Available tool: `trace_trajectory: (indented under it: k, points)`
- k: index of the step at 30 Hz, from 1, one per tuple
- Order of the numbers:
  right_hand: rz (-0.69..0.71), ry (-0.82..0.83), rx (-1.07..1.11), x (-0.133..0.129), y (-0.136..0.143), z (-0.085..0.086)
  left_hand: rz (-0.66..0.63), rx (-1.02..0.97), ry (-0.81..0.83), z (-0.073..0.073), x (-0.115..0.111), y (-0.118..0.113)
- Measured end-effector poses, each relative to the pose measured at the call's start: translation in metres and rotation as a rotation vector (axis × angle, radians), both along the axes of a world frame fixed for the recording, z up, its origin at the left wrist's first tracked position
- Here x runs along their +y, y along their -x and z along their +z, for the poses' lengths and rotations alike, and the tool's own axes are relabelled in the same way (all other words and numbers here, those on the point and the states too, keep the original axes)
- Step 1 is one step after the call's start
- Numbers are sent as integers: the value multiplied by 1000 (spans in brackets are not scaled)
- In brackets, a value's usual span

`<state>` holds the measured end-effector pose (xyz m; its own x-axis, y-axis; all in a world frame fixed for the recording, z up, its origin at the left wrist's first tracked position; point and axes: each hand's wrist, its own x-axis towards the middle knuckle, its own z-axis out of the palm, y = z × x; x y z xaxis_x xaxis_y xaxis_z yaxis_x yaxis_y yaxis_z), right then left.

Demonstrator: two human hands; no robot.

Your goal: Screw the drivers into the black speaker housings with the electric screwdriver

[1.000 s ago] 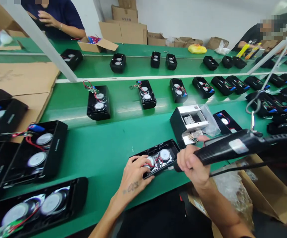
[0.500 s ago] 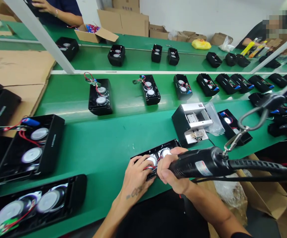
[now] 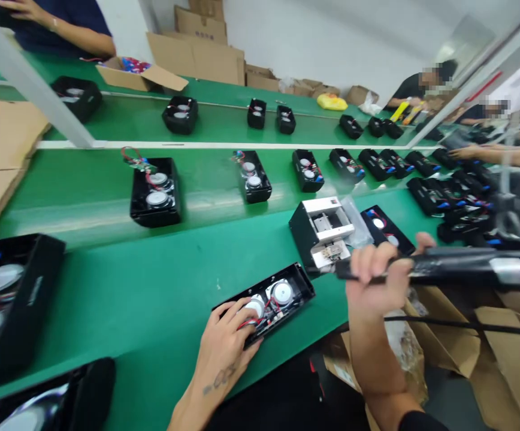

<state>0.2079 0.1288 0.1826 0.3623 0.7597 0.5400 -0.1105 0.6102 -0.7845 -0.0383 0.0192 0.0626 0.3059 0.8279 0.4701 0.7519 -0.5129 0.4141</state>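
Note:
My left hand (image 3: 226, 335) grips the near left end of an open black speaker case (image 3: 304, 286), with fingers over its rim. Inside the case lie two round white-faced speaker drivers (image 3: 282, 293), one partly under my fingers, and red wires. My right hand (image 3: 374, 278) is wrapped round a black electric screwdriver (image 3: 460, 269), held in the air right of the case, its narrow end pointing left. Just behind that end stands a small black screw feeder (image 3: 302, 236) with a silvery top. The screwdriver's tip is blurred.
More open speaker cases (image 3: 156, 197) stand along the green bench (image 3: 165, 287) and the line behind. A metal post (image 3: 30, 78) rises at left. Cardboard boxes (image 3: 449, 323) lie below right, near a black cable (image 3: 466, 326). Co-workers (image 3: 71, 24) sit across and at right.
My right hand has lifted the screwdriver off the case and carried it right, beside the screw feeder. My left hand stays on the case. The view has turned to the right.

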Motion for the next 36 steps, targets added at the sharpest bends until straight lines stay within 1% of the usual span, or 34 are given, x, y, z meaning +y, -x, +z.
trace_trajectory:
  k: [2, 3, 4, 5, 6, 7, 8, 10, 12, 15, 17, 19, 22, 24, 28, 36]
  points:
    - [-315, -236, 87, 42, -25, 15, 0, -6, -21, -4, 2, 1]
    - [-416, -289, 96, 59, -36, 19, 1, -9, -28, -5, 3, 2]
    - [-424, -252, 34, 73, -45, 20, 4, -11, -34, -6, 4, 2]
    - [-398, -194, -50, 81, -52, 20, 4, -8, -43, -7, 5, 3]
    - [-356, -138, -131, 83, -56, 19, 4, -4, -53, -8, 6, 3]
    - [-313, -102, -191, 78, -57, 17, 3, 3, -61, -8, 6, 3]
    - [-276, -95, -213, 68, -56, 16, 2, 11, -65, -8, 6, 4]
    - [-187, -101, -173, 36, -48, 14, -12, 28, -50, -7, 5, 4]
    - [4, -45, -108, 1, -31, 13, -23, 33, -8, -3, 3, 4]
    - [374, 80, -55, -40, 3, 3, -21, 27, 74, 2, -1, 2]
    - [545, 113, -11, -55, 27, -11, -21, 34, 122, 5, -3, 1]
    - [642, 109, 30, -61, 47, -25, -29, 42, 153, 7, -4, 0]
    - [695, 92, 54, -63, 65, -42, -31, 31, 162, 8, -5, -1]
    - [695, 111, 40, -63, 70, -48, -33, 20, 171, 7, -5, -1]
    - [680, 166, 18, -65, 72, -53, -34, 9, 191, 7, -5, -1]
    - [685, 154, -44, -64, 79, -65, -33, -6, 213, 7, -6, 0]
